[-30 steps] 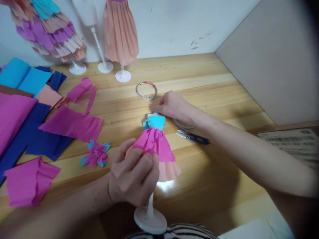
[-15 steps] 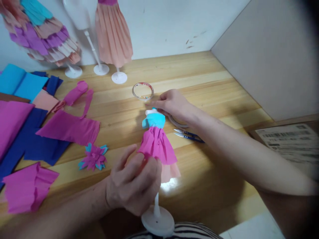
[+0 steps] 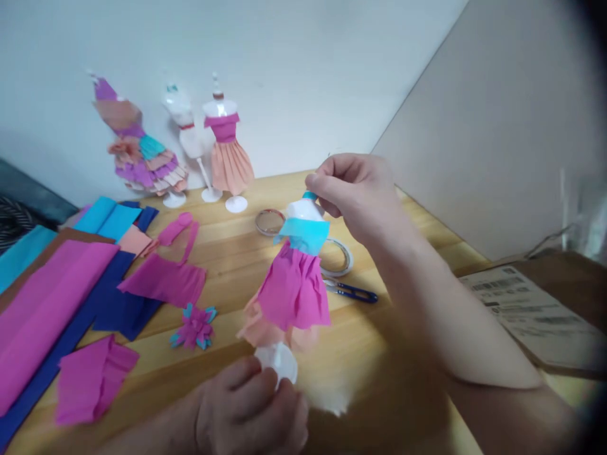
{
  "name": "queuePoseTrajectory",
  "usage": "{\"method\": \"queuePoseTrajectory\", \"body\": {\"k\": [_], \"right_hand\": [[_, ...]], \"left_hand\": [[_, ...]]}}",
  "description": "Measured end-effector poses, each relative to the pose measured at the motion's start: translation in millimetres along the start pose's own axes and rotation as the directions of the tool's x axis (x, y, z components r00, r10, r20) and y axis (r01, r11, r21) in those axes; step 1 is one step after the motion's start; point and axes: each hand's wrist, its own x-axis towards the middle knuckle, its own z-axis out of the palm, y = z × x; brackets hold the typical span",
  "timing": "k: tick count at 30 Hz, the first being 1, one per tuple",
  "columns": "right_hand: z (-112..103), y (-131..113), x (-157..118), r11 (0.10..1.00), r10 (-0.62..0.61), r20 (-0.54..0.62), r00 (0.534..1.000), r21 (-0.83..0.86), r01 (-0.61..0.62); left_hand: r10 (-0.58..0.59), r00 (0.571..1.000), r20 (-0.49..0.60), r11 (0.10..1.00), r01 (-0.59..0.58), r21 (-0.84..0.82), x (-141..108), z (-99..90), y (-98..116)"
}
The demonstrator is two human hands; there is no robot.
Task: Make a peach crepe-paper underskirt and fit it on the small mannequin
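A small white dress-form mannequin [image 3: 304,210] wears a crepe-paper dress [image 3: 294,284] with a turquoise top, a magenta skirt and a peach layer below. Its neck, banded in turquoise, is pinched between the thumb and fingers of my right hand [image 3: 363,193]. At the lower end, my left hand [image 3: 258,404] is closed at the edge of the white round base [image 3: 279,363]; its fingertips are partly hidden. The mannequin leans a little, its stand covered by the skirt. Behind it lie a roll of tape [image 3: 337,258] and blue-handled thread snips [image 3: 351,291].
Magenta crepe-paper pieces [image 3: 164,278], a magenta and turquoise paper flower [image 3: 194,327] and stacked coloured sheets [image 3: 57,316] lie left. Several dressed mannequins [image 3: 232,161] stand by the wall. Another tape ring [image 3: 269,222] sits behind; a cardboard box [image 3: 535,309] is at right.
The mannequin has been lifted and tilted, its base now showing under the skirt. My right hand has risen with the neck; my left has moved down from the skirt to the base. The view tipped upward.
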Motion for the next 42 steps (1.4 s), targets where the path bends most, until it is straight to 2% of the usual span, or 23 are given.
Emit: {"method": "queuePoseTrajectory", "body": {"k": [1, 2, 3, 4, 5, 6, 7, 8, 9, 10, 11, 12, 16, 21, 26, 28, 30, 34, 36, 38, 40, 42], "right_hand": [[-2, -4, 0, 0.999, -0.048, -0.03, 0.998, 0.017, 0.048], [-4, -6, 0, 0.995, -0.095, -0.06, 0.994, 0.037, 0.098], [-5, -6, 0, 0.988, -0.138, -0.087, 0.987, 0.058, 0.143], [-6, -5, 1, 0.979, -0.175, -0.116, 0.978, 0.082, 0.185], [-7, -2, 1, 0.967, -0.21, -0.149, 0.966, 0.111, 0.228], [-9, 1, 2, 0.952, -0.245, -0.18, 0.953, 0.142, 0.271], [-10, 4, 3, 0.933, -0.276, -0.219, 0.936, 0.175, 0.316], [-11, 8, 4, 0.909, -0.306, -0.263, 0.915, 0.205, 0.363], [-13, 11, 5, 0.891, -0.322, -0.286, 0.902, 0.231, 0.391], [-14, 13, 5, 0.876, -0.326, -0.307, 0.894, 0.258, 0.407], [-16, 15, 6, 0.865, -0.321, -0.326, 0.889, 0.282, 0.416], [-18, 16, 6, 0.855, -0.313, -0.345, 0.885, 0.303, 0.421], [-24, 14, 9, 0.804, -0.305, -0.447, 0.841, 0.353, 0.479], [-30, 14, 15, 0.762, -0.271, -0.541, 0.796, 0.385, 0.521], [-34, 22, 22, 0.757, -0.246, -0.626, 0.74, 0.353, 0.55], [-33, 24, 24, 0.762, -0.242, -0.65, 0.721, 0.333, 0.555], [-30, 24, 23, 0.775, -0.238, -0.657, 0.715, 0.315, 0.548], [-22, 20, 17, 0.787, -0.237, -0.637, 0.733, 0.316, 0.529], [-19, 18, 15, 0.787, -0.233, -0.625, 0.745, 0.328, 0.522], [-16, 17, 13, 0.79, -0.215, -0.621, 0.754, 0.343, 0.508], [-14, 16, 12, 0.791, -0.195, -0.623, 0.758, 0.357, 0.497], [-13, 15, 11, 0.788, -0.192, -0.624, 0.758, 0.362, 0.498]], "left_hand": [[0.011, 1.0, -0.017, 0.997, -0.012, -0.073, 4, -3.9, -6], [-0.036, 0.999, 0.021, 0.987, 0.038, -0.154, 6, -6.6, -12], [-0.14, 0.988, 0.059, 0.963, 0.149, -0.225, 7, -7.6, -18], [-0.279, 0.956, 0.089, 0.908, 0.293, -0.301, 7, -6.4, -23], [-0.447, 0.885, 0.13, 0.799, 0.46, -0.387, 5, -3.2, -27], [-0.582, 0.781, 0.224, 0.619, 0.605, -0.501, 2, 1.5, -30], [-0.703, 0.62, 0.349, 0.365, 0.736, -0.57, -1, 7.2, -33], [-0.773, 0.443, 0.453, 0.109, 0.797, -0.594, -2, 12.8, -35], [-0.794, 0.32, 0.517, -0.069, 0.797, -0.6, -2, 17.8, -37], [-0.799, 0.248, 0.547, -0.177, 0.774, -0.608, -1, 21.7, -38], [-0.806, 0.21, 0.553, -0.236, 0.744, -0.625, 3, 24.1, -39], [-0.816, 0.206, 0.541, -0.251, 0.716, -0.651, 8, 25.3, -39], [-0.841, 0.238, 0.486, -0.245, 0.634, -0.734, 34, 23.9, -36], [-0.823, 0.233, 0.519, -0.27, 0.643, -0.717, 59, 25.3, -31], [-0.886, 0.22, 0.408, -0.209, 0.597, -0.775, 80, 26.5, -30], [-0.895, 0.238, 0.376, -0.18, 0.578, -0.796, 85, 25.4, -29], [-0.884, 0.274, 0.379, -0.163, 0.579, -0.799, 88, 23.4, -28], [-0.859, 0.349, 0.376, -0.118, 0.579, -0.807, 91, 18.7, -27], [-0.859, 0.36, 0.364, -0.111, 0.563, -0.819, 92, 18.0, -28], [-0.867, 0.327, 0.376, -0.141, 0.562, -0.815, 92, 19.3, -30], [-0.873, 0.247, 0.42, -0.224, 0.562, -0.796, 91, 22.3, -31], [-0.853, 0.174, 0.492, -0.346, 0.517, -0.783, 88, 25.8, -32]]}}
